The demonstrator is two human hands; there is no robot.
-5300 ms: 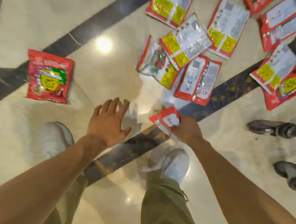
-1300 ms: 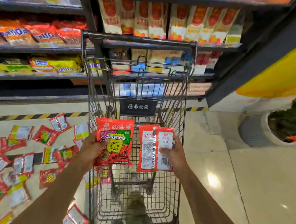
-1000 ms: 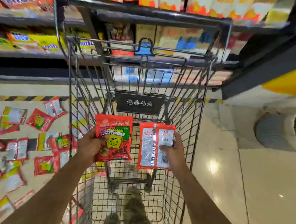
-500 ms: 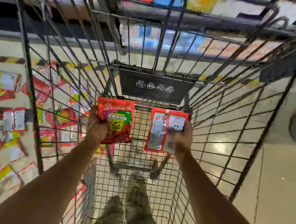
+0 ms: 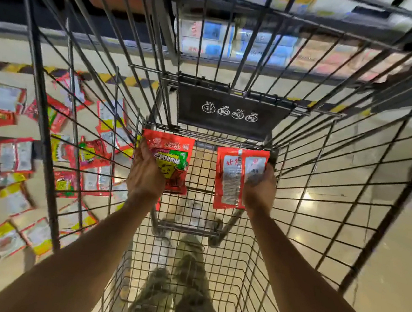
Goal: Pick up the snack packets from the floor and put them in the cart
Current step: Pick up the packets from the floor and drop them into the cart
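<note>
Both snack packets are way down inside the cart (image 5: 324,167) now, neither one let go yet

Compared with half a second back, the person has leaned in and both arms reach deeper. The left hand (image 5: 145,172) has its fingers curled round the printed-side packet (image 5: 171,162), and the right hand (image 5: 259,188) grips the label-side packet (image 5: 233,178). Both packets sit low at the far end, just above the wire bottom, under the black panel (image 5: 229,112). The loose packets (image 5: 16,155) are spread on the floor (image 5: 392,249) to the left, same as before.

Shelf goods (image 5: 211,38) blurred, floor packets (image 5: 16,154) smeared
</note>
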